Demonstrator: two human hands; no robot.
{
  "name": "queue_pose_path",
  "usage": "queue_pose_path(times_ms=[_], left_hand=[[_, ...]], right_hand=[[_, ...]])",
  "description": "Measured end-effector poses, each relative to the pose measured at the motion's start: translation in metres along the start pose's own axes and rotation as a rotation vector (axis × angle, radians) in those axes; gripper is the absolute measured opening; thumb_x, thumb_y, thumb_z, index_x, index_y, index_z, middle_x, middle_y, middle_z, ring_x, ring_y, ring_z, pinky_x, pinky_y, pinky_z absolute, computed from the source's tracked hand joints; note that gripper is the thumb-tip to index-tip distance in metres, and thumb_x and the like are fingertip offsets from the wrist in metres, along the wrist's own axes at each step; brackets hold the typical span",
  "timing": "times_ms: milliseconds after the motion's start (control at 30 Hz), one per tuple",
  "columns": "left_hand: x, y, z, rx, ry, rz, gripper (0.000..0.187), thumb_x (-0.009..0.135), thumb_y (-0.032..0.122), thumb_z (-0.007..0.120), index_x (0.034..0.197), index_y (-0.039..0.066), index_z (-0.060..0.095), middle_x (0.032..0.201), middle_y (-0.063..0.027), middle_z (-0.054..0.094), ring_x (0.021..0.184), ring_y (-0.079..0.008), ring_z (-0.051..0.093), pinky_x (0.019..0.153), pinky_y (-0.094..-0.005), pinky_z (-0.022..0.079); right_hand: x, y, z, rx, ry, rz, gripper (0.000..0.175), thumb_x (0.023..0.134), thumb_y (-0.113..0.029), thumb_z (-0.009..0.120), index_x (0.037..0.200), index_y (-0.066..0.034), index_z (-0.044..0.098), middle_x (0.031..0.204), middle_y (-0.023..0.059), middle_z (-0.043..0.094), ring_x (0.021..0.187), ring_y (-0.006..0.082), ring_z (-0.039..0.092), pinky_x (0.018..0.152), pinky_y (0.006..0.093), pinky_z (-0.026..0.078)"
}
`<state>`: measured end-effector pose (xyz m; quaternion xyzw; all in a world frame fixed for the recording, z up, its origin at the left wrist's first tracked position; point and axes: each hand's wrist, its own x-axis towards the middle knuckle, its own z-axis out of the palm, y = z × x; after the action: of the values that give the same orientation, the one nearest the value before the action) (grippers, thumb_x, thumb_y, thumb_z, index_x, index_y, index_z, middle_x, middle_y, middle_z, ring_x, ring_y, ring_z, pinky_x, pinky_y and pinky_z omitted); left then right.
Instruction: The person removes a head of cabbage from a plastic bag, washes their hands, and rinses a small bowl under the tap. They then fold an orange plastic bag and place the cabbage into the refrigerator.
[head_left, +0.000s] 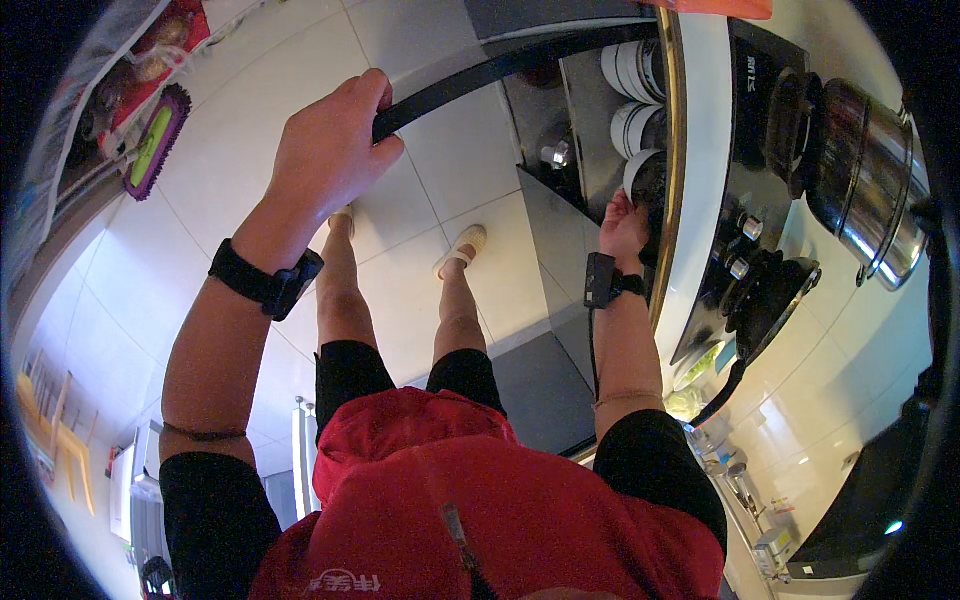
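My left hand (334, 142) is closed around the free end of a dark cabinet door (517, 66), which stands swung out from the counter. At the cabinet opening, my right hand (624, 229) has its fingers on the rim of a white bowl (634, 174) with a dark interior. Part of that hand lies in shadow under the counter edge. Beyond this bowl, stacked white bowls with dark bands (627, 129) stand on the cabinet shelf (592, 112), and a larger stack (628, 71) is farther along. A shiny metal item (556, 154) shows lower in the cabinet.
Above the cabinet runs a white countertop with a gold-coloured edge (671, 150). A black gas hob (757, 127) carries a steel pot (862, 172) and a black frying pan (780, 307). A purple-and-green mop head (157, 142) is at the left.
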<state>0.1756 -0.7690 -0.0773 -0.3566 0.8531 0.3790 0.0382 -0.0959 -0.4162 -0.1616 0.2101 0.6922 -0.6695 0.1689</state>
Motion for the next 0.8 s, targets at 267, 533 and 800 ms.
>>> queue_pose_path(times_ms=[267,533,800], left_hand=[[0.002,-0.007,0.004,-0.014,0.044,0.040,0.028,0.069,0.012,0.064,0.092,0.009,0.048,0.079,-0.0135,0.058,0.071,-0.0354,0.060,0.063,-0.0423,0.047],[0.002,-0.010,0.004,-0.028,0.016,0.039,0.028,0.070,0.013,0.064,0.092,0.009,0.049,0.079,-0.0120,0.059,0.071,-0.0323,0.061,0.064,-0.0404,0.048],[0.000,-0.007,0.004,-0.054,-0.020,0.015,0.027,0.068,0.013,0.063,0.091,0.008,0.049,0.075,-0.0125,0.057,0.072,-0.0344,0.059,0.064,-0.0420,0.047]], right_hand=[[0.010,-0.009,0.030,-0.070,-0.267,0.016,0.030,0.097,-0.030,0.044,0.111,-0.0064,0.055,0.096,0.0065,0.063,0.075,0.0161,0.057,0.061,0.0241,0.047],[0.038,-0.014,0.117,-0.066,-0.215,-0.024,0.031,0.099,-0.027,0.038,0.110,-0.0042,0.056,0.097,0.0078,0.062,0.087,0.0178,0.059,0.077,0.0267,0.049],[0.142,-0.007,0.135,-1.515,-0.285,-1.062,0.026,0.094,-0.014,0.045,0.113,0.0026,0.051,0.103,0.0074,0.060,0.087,0.0181,0.059,0.070,0.0224,0.047]])
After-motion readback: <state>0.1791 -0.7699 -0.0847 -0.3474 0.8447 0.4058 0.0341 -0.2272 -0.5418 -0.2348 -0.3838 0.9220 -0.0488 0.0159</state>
